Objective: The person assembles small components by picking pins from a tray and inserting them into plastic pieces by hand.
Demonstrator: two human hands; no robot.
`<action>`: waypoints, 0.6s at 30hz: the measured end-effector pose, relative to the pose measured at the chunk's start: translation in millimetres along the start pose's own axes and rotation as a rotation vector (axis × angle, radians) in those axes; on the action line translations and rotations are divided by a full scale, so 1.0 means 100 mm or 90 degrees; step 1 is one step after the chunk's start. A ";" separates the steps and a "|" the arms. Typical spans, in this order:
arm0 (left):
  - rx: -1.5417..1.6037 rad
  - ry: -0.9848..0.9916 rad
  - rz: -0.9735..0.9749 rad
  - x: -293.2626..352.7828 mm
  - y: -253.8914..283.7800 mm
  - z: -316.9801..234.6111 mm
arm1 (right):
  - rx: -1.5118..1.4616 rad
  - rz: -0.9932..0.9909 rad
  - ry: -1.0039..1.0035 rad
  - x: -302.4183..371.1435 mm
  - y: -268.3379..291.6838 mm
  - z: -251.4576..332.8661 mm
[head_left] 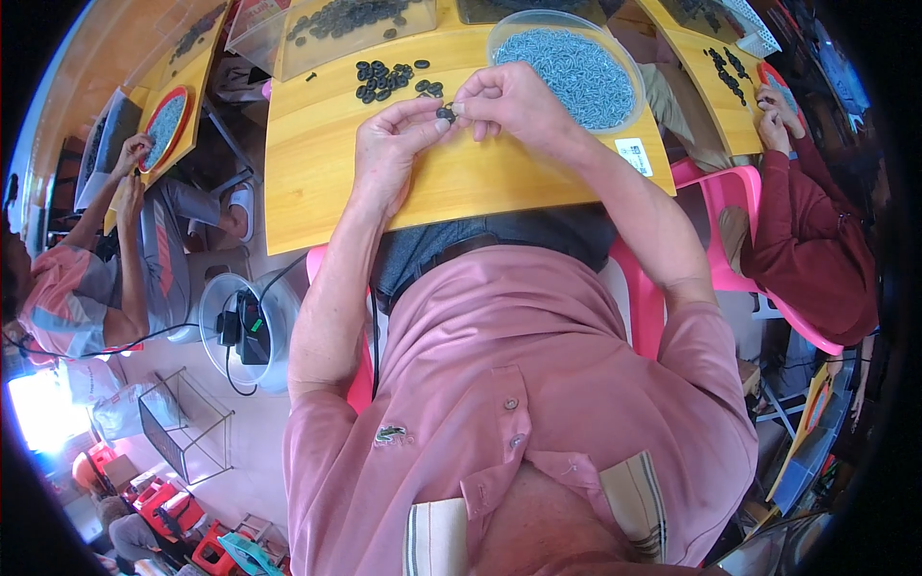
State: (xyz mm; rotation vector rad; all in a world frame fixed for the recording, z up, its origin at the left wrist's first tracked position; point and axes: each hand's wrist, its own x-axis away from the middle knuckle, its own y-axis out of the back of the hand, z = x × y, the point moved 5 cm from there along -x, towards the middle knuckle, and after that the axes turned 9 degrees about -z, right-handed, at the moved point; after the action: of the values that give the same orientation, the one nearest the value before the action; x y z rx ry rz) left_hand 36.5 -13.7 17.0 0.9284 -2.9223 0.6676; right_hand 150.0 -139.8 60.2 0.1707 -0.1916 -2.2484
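Note:
My left hand point(396, 142) pinches a small black round part point(445, 112) between thumb and fingertips, above the wooden table point(327, 173). Fingertips of my right hand point(514, 101) close against the same part from the right. Something small and pale seems to sit between them, too small to name. Just beyond my left hand lies a loose pile of black round parts point(382, 81), with a few more next to my fingers. Behind my right hand stands a round clear tub point(494, 46) full of bluish metal screws point(567, 77).
A clear bin point(360, 55) of black parts stands at the far left of the table. A white label point(633, 156) is near the right edge. Co-workers sit at tables on both sides. A plastic bucket point(274, 360) with a power adapter and cables stands on the floor at left.

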 end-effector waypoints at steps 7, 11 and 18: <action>0.003 0.012 -0.003 0.00 0.02 0.03 | 0.038 0.005 0.001 -0.01 0.01 0.02; -0.031 0.003 -0.007 0.01 0.00 0.01 | 0.051 0.006 -0.002 -0.01 0.01 0.00; -0.064 0.008 -0.013 0.03 0.00 0.02 | 0.052 0.019 -0.009 -0.01 0.00 -0.01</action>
State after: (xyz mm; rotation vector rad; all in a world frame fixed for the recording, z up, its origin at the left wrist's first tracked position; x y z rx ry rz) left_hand 34.5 -15.8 15.4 0.9386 -2.9010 0.5182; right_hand 150.8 -139.7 59.8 0.1939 -0.2913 -2.2140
